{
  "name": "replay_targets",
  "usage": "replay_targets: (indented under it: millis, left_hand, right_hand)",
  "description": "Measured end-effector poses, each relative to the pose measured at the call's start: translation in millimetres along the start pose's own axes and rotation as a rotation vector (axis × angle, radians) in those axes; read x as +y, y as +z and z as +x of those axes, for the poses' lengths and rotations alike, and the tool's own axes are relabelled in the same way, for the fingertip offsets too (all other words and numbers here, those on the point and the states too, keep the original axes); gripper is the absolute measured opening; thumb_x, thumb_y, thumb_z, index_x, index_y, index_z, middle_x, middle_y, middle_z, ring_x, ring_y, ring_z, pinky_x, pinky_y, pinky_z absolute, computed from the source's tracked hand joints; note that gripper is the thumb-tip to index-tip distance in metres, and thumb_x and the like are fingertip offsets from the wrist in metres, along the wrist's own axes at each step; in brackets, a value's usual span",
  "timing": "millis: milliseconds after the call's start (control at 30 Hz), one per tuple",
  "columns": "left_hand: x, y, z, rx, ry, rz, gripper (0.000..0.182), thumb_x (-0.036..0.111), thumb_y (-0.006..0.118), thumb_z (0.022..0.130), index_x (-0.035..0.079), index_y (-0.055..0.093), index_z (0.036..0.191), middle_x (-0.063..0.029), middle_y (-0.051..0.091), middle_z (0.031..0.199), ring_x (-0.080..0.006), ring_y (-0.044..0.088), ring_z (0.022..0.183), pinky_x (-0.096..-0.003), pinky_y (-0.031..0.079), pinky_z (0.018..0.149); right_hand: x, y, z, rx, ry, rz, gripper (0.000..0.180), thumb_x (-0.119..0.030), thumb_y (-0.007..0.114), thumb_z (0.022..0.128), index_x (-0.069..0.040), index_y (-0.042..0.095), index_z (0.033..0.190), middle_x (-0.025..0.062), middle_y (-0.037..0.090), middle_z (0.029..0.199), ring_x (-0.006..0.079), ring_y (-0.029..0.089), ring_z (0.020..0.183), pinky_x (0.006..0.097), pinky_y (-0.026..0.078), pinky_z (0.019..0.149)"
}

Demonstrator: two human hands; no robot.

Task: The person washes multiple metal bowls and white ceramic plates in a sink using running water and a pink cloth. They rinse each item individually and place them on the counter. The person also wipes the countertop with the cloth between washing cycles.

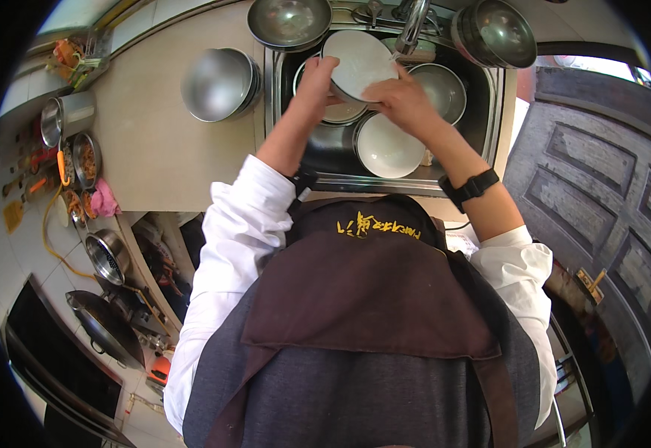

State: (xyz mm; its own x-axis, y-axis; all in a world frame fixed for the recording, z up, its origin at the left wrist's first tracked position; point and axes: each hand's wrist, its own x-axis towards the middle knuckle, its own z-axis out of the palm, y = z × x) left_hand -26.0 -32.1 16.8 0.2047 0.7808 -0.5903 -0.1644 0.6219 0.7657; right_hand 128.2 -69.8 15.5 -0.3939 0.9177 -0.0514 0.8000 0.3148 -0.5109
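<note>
Over the sink, my left hand [315, 84] grips the left rim of a white bowl [359, 63], tilted so its pale inside faces up. At its lower right rim is my right hand [401, 101], fingers bent against the bowl; whether it holds a cloth is not plain. Below it, a second white bowl [391, 147] rests in the sink basin [331, 148]. A metal bowl [441, 92] stands in the sink at the right, partly behind my right hand. Another bowl [345, 112] lies under the held one, mostly hidden.
Metal bowls [290, 22] stand at the sink's back left, with a stack [496, 33] at its back right. More stacked bowls [219, 84] are on the counter [157, 162]. The faucet [414, 28] hangs over the sink's back. A wok [104, 325] and pots are far left.
</note>
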Motion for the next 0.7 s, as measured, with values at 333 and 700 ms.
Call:
replay_targets:
  millis: [333, 700]
  left_hand:
    - [2.8, -0.3, 4.8, -0.047, -0.064, 0.030, 0.053, 0.032, 0.050, 0.079, -0.001, 0.035, 0.117, -0.0168, 0.045, 0.112, -0.0286, 0.054, 0.096, -0.0438, 0.050, 0.077]
    - [21.1, 10.4, -4.3, 0.033, -0.095, -0.039, 0.048, 0.028, 0.049, 0.080, 0.000, 0.035, 0.115, -0.0181, 0.045, 0.111, -0.0304, 0.052, 0.100, -0.0423, 0.051, 0.072]
  right_hand:
    - [4.6, -6.5, 1.5, -0.120, -0.039, 0.020, 0.027, -0.017, 0.058, 0.078, -0.016, 0.061, 0.105, 0.0096, 0.059, 0.106, 0.0262, 0.054, 0.101, 0.0482, 0.027, 0.101]
    - [-1.0, -9.0, 3.5, -0.086, 0.147, 0.181, 0.021, -0.009, 0.063, 0.074, -0.017, 0.066, 0.094, 0.0050, 0.065, 0.093, 0.0179, 0.059, 0.095, 0.0413, 0.032, 0.101]
